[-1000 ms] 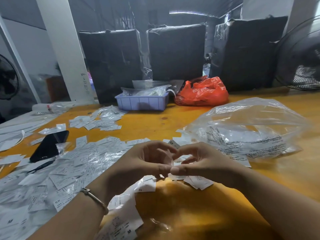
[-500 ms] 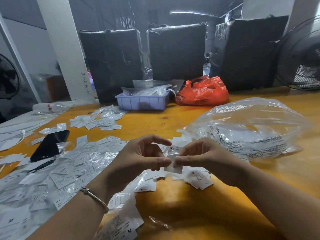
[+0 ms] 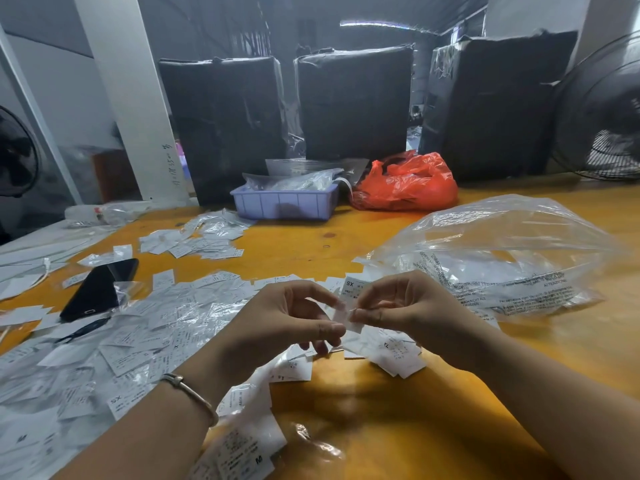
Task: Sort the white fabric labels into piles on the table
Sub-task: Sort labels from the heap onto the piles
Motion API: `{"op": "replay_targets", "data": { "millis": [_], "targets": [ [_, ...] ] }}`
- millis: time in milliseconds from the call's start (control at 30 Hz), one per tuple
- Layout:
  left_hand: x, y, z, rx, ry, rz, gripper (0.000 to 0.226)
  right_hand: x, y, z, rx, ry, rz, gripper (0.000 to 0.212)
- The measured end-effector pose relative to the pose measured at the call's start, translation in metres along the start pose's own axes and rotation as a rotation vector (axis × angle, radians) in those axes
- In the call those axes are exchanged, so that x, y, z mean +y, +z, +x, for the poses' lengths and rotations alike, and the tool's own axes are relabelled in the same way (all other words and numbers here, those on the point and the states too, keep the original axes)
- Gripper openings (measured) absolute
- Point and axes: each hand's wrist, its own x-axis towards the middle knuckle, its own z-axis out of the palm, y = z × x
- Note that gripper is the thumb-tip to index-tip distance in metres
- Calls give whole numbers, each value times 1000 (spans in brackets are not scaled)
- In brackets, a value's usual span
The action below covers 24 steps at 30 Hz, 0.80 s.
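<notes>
Since the earlier frames the hands have been raised slightly and drawn a little apart, and the white fabric label (image 3: 347, 315) has been lifted clear of the heap below; the rest of the table is unchanged. The label is held at centre frame, a small white rectangle with fine dark print, partly blurred. It is pinched at its right edge between thumb and forefinger of the right hand (image 3: 408, 308); the left hand (image 3: 291, 322) is closed on its left edge, thumb against fingertips. Just behind it a second label marked "SX" (image 3: 351, 287) is seen. A loose pile of labels (image 3: 391, 353) lies directly beneath the hands, and a wide scatter of labels and clear wrappers (image 3: 114, 344) covers the left half of the frame. The table (image 3: 398, 427) is smooth orange-yellow wood with a dull sheen. A large crinkled transparent bag (image 3: 502, 258) with printed text sits at right. A black phone (image 3: 98, 289) lies at left, a lilac ribbed plastic tray (image 3: 284, 202) and a red plastic bag (image 3: 408, 183) at upper centre. A thin metal bangle (image 3: 190, 393) is worn on the left wrist.
</notes>
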Motion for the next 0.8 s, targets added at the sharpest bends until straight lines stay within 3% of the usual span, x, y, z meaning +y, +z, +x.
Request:
{"op": "replay_targets", "data": {
  "millis": [133,267,400,567,800],
  "targets": [
    [-1,-1,0,-13,-5,7,18,0,0,0,58,-37,-87,4],
    [-1,-1,-1,8,42,25,20,-2,-3,0,115,-79,-71,18],
    [-2,-4,-1,59,78,18,29,-2,-4,0,11,26,-50,27],
    [-3,-5,-1,106,113,10,30,-1,-9,0,-68,123,63,19],
    [0,-2,-3,18,98,54,24,0,-12,5,99,95,183,17]
  ]
}}
